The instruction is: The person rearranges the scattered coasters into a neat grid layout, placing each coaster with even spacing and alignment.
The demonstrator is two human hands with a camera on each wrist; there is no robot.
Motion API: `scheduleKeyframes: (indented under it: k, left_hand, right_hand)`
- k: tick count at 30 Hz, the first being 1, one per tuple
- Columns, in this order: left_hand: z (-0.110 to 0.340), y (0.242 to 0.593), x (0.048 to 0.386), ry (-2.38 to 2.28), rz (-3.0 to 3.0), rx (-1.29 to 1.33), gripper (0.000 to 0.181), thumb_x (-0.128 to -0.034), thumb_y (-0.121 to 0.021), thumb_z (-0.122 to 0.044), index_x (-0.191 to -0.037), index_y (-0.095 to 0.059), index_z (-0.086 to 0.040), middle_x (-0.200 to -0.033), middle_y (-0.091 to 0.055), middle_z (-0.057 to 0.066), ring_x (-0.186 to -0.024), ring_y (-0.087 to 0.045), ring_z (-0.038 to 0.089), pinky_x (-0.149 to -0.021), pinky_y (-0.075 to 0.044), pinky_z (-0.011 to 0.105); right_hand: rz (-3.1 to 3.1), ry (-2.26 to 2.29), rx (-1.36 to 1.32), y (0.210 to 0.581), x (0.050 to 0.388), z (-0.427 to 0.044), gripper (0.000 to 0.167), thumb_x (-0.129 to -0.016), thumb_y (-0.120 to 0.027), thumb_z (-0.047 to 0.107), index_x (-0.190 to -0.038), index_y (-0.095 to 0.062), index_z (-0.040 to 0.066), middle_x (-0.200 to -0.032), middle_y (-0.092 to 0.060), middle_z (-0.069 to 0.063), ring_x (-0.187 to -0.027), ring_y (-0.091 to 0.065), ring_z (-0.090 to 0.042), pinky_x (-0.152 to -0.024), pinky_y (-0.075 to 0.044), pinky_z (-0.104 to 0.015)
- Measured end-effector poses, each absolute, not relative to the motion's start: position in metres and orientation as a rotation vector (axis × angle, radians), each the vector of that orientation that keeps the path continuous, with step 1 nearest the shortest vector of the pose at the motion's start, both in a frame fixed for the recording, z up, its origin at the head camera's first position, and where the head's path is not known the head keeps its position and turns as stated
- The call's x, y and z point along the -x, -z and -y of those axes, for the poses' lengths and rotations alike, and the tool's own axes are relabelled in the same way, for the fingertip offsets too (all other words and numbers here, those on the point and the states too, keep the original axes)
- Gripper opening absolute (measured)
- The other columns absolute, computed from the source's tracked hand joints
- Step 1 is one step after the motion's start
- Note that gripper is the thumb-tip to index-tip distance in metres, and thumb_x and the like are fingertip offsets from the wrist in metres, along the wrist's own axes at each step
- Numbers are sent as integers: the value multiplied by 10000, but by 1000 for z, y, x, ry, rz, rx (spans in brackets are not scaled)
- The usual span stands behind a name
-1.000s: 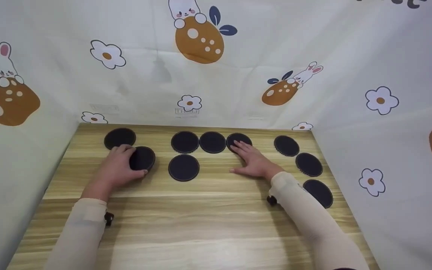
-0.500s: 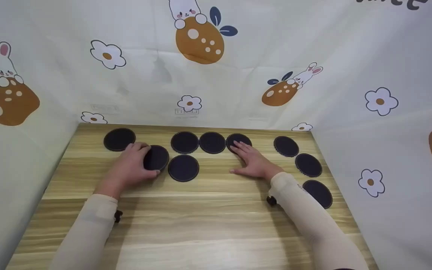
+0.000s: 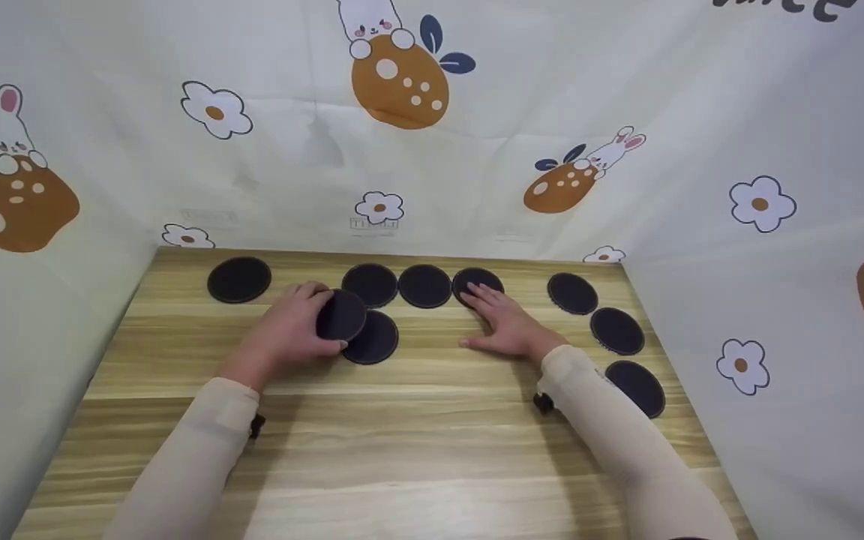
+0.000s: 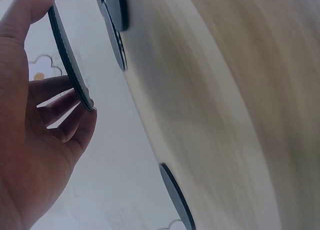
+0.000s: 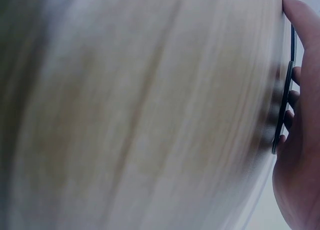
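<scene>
The left hand (image 3: 289,324) is rim-pinching a round, black, leather-look disc (image 3: 343,316), likely light and stiff; rightward of this grip, the outstretched right hand (image 3: 508,321) is touching another disc (image 3: 477,276).

Soft light leaves pale glare on the near worktop (image 3: 417,465); wrist views look dimmer, the right's blurred.

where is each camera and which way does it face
Head: on the person's head, looking forward and down at the table; left hand, right hand and sleeves show.
Left wrist: worn there, looking at the left hand gripping a black disc.
Right wrist: worn there, facing mostly table; right hand at the right edge.
Head and left wrist share that disc.
</scene>
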State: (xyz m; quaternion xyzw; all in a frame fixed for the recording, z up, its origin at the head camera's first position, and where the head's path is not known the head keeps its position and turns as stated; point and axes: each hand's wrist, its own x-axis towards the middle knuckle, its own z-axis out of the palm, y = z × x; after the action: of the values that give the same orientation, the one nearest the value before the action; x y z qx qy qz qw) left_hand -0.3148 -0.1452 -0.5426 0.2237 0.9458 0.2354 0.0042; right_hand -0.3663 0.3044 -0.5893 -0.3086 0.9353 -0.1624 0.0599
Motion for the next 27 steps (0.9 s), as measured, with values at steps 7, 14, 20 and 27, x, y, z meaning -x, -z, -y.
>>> scheduleKeyframes:
  k: [7, 14, 20, 27]
  left_hand:
    - [123, 541, 319, -715, -2938, -766, 993, -829, -913, -498, -1564, -558, 68, -1594, -523, 233, -1457, -466, 451, -1204, -443, 611]
    - [99, 537, 320, -644, -2913, -816, 1006, -838, -911, -531, -1573, -553, 55, -1611, -506, 227, -1472, -462, 444, -1225, -431, 591]
    - [79, 536, 318, -588, -2899, -900, 1008, -847, -891, -566, -1563, -560, 62, -1598, -514, 218, -1449, -474, 434, -1228, -436, 559]
    - [60, 540, 322, -554, -2902, -962, 1031, -846, -880, -597, -1573, -552, 57, -1597, -520, 211, -1430, -478, 401, -1225, -444, 524]
  right_hand:
    - [-2824, 472, 927, 589, 366, -305, 1017, -972, -745, 656, -1745, -351, 128, -1828, -237, -125, -1689, -174, -392, -1336, -186, -619]
    - [-2822, 499, 912, 589, 365, -305, 1010, -972, -743, 652, -1741, -361, 120, -1827, -239, -125, -1689, -172, -397, -1333, -176, -639]
    - [-2821, 510, 912, 588, 364, -304, 1000, -971, -757, 630, -1735, -372, 112, -1824, -246, -133, -1685, -179, -404, -1328, -177, -649]
    - [-2822, 501, 907, 589, 365, -304, 1006, -971, -751, 640, -1743, -358, 127, -1830, -232, -118, -1690, -169, -390, -1336, -176, -625]
